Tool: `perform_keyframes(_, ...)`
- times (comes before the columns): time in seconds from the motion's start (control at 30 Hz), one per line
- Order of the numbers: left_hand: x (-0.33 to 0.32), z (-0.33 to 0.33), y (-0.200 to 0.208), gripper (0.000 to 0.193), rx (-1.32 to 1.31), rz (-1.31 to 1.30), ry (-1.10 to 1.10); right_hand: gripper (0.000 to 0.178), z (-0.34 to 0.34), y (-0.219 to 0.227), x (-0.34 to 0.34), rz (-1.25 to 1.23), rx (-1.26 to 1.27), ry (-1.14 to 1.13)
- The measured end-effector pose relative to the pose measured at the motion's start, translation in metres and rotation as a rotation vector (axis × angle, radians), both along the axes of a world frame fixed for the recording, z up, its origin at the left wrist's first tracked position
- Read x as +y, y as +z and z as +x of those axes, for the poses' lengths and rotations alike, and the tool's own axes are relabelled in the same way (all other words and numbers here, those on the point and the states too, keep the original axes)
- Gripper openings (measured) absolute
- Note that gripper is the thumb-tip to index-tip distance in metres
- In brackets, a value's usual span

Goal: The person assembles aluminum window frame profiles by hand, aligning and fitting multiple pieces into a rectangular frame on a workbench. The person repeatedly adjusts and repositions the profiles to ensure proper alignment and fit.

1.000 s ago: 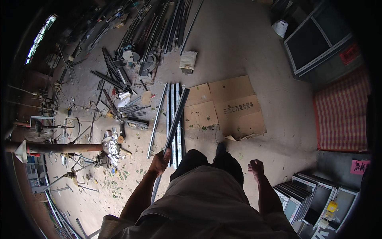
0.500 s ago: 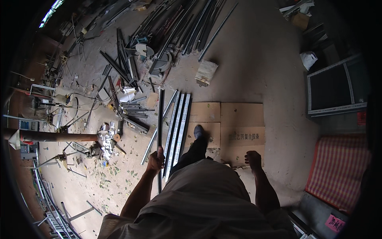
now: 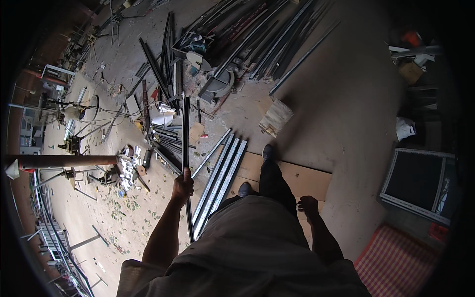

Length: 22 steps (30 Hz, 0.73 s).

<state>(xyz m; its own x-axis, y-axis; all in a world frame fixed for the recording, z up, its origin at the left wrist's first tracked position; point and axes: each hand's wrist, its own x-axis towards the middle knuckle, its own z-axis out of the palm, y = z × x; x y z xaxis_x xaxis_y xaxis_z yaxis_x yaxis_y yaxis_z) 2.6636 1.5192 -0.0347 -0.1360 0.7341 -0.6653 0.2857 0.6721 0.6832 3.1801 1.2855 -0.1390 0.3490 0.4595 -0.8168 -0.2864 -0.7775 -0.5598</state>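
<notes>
My left hand (image 3: 183, 186) is wrapped round a long dark metal profile (image 3: 186, 133), which points away from me, its near end passing down beside my body. Just to its right, several silvery profiles (image 3: 225, 171) lie side by side, partly over a flattened cardboard sheet (image 3: 309, 180). My right hand (image 3: 308, 207) hangs at my right side over the cardboard with its fingers curled closed. A small pale spot shows at those fingers, too small to name.
Ahead stands a cut-off saw (image 3: 217, 81) among piles of dark profiles (image 3: 277, 44). A wrapped pale block (image 3: 276, 118) sits on the floor. White scraps (image 3: 129, 171) lie to the left, near a brown pole (image 3: 64, 161). A framed panel (image 3: 418, 180) and a checked cloth (image 3: 396, 262) are at right.
I have stepped forward and turned slightly, so both my shoes now show. The dark profile has moved along in my left hand. My right hand has swung a little inward, still closed.
</notes>
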Motion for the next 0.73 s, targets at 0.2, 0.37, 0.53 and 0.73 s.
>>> perform_keyframes(0.2, 0.048, 0.056, -0.016, 0.070, 0.067, -0.019, 0.046, 0.034, 0.078, -0.015, 0.213, 0.011, -0.097, 0.243)
perform_keyframes(0.37, 0.087, 0.086, -0.015, 0.071, 0.084, -0.019, 0.123, 0.036, 0.097, 0.007, 0.383, 0.096, -0.159, 0.478)
perform_keyframes(0.53, 0.153, 0.101, -0.011, 0.069, 0.053, -0.085, 0.189, 0.038, 0.099, 0.008, 0.504, 0.317, -0.157, 0.605)
perform_keyframes(0.73, 0.263, 0.095, -0.022, 0.068, 0.042, -0.182, 0.245, 0.043, 0.087, -0.042, 0.552, 0.062, -0.134, 0.564)
